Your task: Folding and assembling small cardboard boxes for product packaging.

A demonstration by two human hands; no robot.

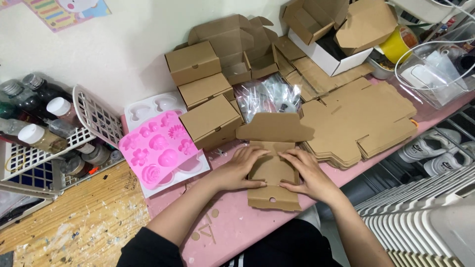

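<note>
While both forearms reached forward over the near edge of the pink desk (232,222), the two hands pressed on a flat brown cardboard box blank (273,170) lying on the desk in front of the person. The left hand (237,168) lay spread on the blank's left side with its fingers curled over the fold, and the right hand (309,174) pressed the right side, fingers bent against the card; the hands sat close together, each bearing on the blank rather than wrapped around it. The blank's top flap stood raised just beyond the fingers.

Just left of the left hand lay a pink silicone mould (159,148) with flower and heart shapes, resting on a white mould (148,108). Right of the right hand sat a stack of unfolded box blanks (361,123). Beyond the flap lay clear plastic bags (267,96), and beside them three folded brown boxes (205,94) stood piled against the wall. Further left, a white basket (37,158) held capped bottles (42,126). At the far right, a white-sided box (329,57) carried more open cartons, near a yellow tape roll (396,44) and a clear container (440,69).
</note>
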